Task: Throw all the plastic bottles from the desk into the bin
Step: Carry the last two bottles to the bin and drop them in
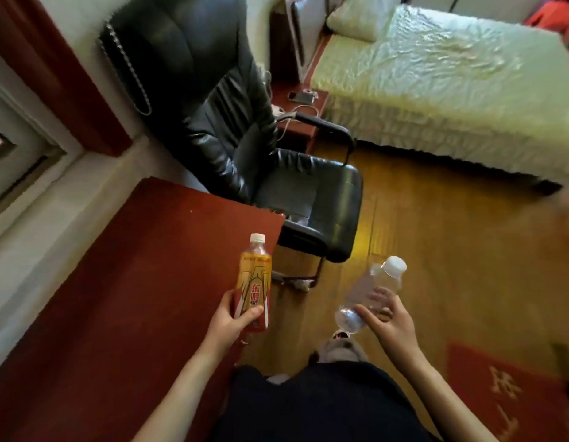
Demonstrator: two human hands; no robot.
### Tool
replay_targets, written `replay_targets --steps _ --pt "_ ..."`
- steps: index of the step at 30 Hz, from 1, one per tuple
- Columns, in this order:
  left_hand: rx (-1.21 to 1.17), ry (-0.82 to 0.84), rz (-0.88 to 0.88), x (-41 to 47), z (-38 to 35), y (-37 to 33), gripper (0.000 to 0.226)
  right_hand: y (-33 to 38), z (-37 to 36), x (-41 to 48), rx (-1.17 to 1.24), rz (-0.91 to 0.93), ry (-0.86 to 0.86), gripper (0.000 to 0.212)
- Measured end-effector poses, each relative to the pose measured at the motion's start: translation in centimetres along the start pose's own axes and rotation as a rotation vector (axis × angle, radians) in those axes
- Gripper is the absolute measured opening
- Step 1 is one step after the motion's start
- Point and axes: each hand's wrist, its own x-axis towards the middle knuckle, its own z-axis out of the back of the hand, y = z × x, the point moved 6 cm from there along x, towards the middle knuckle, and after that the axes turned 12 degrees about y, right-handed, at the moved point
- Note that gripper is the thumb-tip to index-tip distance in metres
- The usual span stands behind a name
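My left hand (229, 320) grips the lower part of a yellow-labelled drink bottle (255, 275) with a white cap, held upright over the right edge of the red desk (123, 282). My right hand (385, 320) holds a clear plastic bottle (372, 291) with a white cap, tilted with its cap up and to the right, over the wooden floor. No bin shows in the head view.
A black leather armchair (245, 138) stands just beyond the desk's far corner. A bed with a pale cover (452, 84) fills the upper right. A small red side table (297, 113) with a phone and cables sits between them. A red mat (506, 390) lies on the floor at lower right.
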Motion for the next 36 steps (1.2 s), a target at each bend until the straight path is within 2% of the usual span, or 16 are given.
replay_targets --steps 4,7,12,13,17,18,21,22,29,32,36 --pt "0.111 0.153 -0.019 6.0 -6.5 -4.4 0.051 -3.5 7.3 -1.8 0.049 -0.086 -0.173 0.049" --pt "0.183 0.293 -0.013 9.8 -13.2 -6.8 0.051 -6.4 12.6 -3.4 0.103 -0.137 -0.308 0.065" --pt "0.313 0.445 0.033 15.2 -24.8 -8.9 0.084 -11.2 20.8 -4.1 0.17 -0.24 -0.495 0.046" --pt "0.34 0.462 0.031 16.2 -27.1 -9.3 0.083 -11.9 22.3 -3.8 0.185 -0.253 -0.516 0.045" --pt "0.42 0.528 0.015 19.2 -35.2 -11.8 0.056 -12.9 28.1 -2.7 0.243 -0.28 -0.568 0.047" --pt "0.426 0.549 0.013 19.9 -36.9 -12.6 0.06 -12.8 29.5 -2.3 0.254 -0.278 -0.585 0.048" --pt "0.445 0.579 0.016 22.4 -40.8 -15.0 0.093 -12.5 33.9 -0.7 0.26 -0.273 -0.633 0.051" --pt "0.455 0.589 0.014 23.3 -42.0 -15.7 0.096 -12.6 35.3 -0.1 0.261 -0.275 -0.645 0.051" --pt "0.544 0.642 0.008 33.2 -50.9 -19.2 0.073 -14.6 45.6 5.7 0.296 -0.298 -0.731 0.045" --pt "0.576 0.673 -0.016 38.9 -57.1 -21.8 0.053 -16.0 51.4 8.8 0.31 -0.32 -0.776 0.043" --pt "0.6 0.752 -0.055 45.9 -67.3 -27.6 0.053 -16.4 60.6 12.2 0.337 -0.35 -0.857 0.043"
